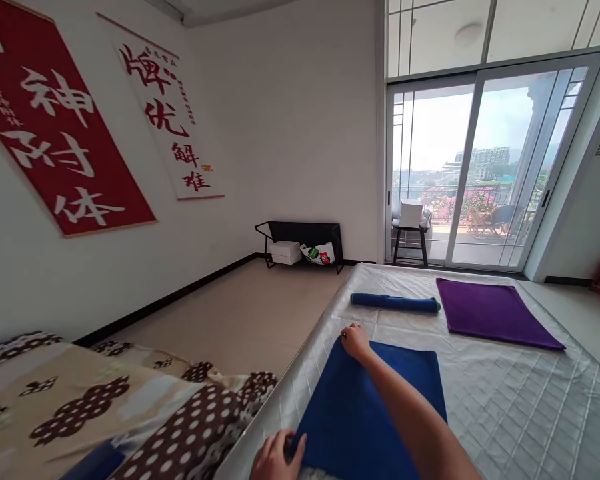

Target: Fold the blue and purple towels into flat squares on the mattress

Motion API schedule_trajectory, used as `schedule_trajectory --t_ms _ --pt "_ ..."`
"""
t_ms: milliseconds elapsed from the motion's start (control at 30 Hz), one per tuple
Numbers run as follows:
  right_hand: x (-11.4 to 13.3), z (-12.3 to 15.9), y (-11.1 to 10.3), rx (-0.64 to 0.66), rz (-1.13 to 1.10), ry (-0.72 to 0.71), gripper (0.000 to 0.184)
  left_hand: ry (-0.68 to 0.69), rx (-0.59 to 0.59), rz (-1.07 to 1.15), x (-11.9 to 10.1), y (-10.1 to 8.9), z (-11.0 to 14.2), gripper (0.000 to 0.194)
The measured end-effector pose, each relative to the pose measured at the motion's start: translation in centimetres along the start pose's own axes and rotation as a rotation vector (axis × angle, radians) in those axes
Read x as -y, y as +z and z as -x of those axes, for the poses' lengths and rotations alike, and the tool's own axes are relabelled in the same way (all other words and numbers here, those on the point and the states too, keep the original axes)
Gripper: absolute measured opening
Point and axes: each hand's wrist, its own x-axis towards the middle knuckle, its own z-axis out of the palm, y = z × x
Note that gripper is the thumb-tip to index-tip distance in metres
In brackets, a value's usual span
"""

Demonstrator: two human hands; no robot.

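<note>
A blue cloth (350,413) lies spread flat on the silver quilted cover of a mattress (535,393). My right hand (356,341) reaches across it, its fingers closed on the far left corner. At the near left edge, my left hand (279,455) pinches the cloth between thumb and fingers; part of this hand is cut off by the frame's bottom. Beyond my right hand lies a rolled-up blue cloth (395,303). To the right of the roll, a purple cloth (497,312) is laid out flat.
At lower left is a patterned brown and cream blanket (80,400) with a dark blue item (96,461) on it. A black rack (305,233) with a white box stands by the far wall. Sliding glass doors (473,167) are behind a black stool (410,233).
</note>
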Motion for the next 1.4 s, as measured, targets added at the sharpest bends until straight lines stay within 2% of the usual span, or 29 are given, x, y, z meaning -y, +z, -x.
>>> schedule_trajectory --t_ms 167,267,367,433,533,633,767,867,967,1100,1167,1267,1400 --pt "-0.3 -0.3 -0.7 0.02 -0.031 -0.058 0.021 0.014 0.066 -0.018 -0.4 -0.3 0.1 0.037" --pt "-0.5 0.3 -2.5 0.012 -0.089 -0.149 0.021 -0.019 0.144 0.016 -0.9 -0.7 0.1 0.033" --pt "-1.3 1.6 -6.1 -0.015 -0.14 -0.246 0.023 -0.071 0.183 0.058 -1.4 -1.3 0.1 0.038" --pt "-2.0 3.0 -9.3 -0.048 -0.169 -0.328 0.024 -0.095 0.192 0.079 -1.9 -1.9 -0.2 0.045" --pt "-3.5 5.9 -14.7 -0.106 -0.232 -0.439 0.022 -0.062 0.239 0.156 -3.6 -3.4 -1.2 0.042" --pt "-4.9 9.2 -19.8 -0.2 -0.334 -0.415 0.021 0.04 0.279 0.292 -6.9 -5.6 -2.3 0.048" --pt "-6.6 13.6 -25.7 -0.381 -0.483 -0.336 0.028 0.209 0.269 0.339 -13.8 -9.1 -2.9 0.059" --pt "-7.8 16.9 -29.4 -0.52 -0.525 -0.294 0.034 0.363 0.258 0.321 -19.1 -10.9 -1.9 0.056" --pt "-9.0 20.1 -32.4 -0.661 -0.543 -0.242 0.037 0.52 0.247 0.325 -23.3 -11.5 -0.2 0.051" --pt "-10.7 23.6 -35.2 -0.853 -0.529 -0.188 0.043 0.676 0.151 0.317 -26.8 -10.7 2.0 0.046" --pt "-11.5 25.1 -36.1 -0.888 -0.563 -0.148 0.048 0.744 0.127 0.327 -28.4 -10.1 2.8 0.046" --pt "-12.4 27.0 -37.1 -0.914 -0.675 -0.072 0.057 0.849 0.167 0.362 -30.8 -9.7 3.9 0.043" --pt "-12.6 29.0 -38.4 -1.089 -0.716 -0.007 0.055 0.899 0.218 0.483 -33.9 -9.9 6.1 0.032"
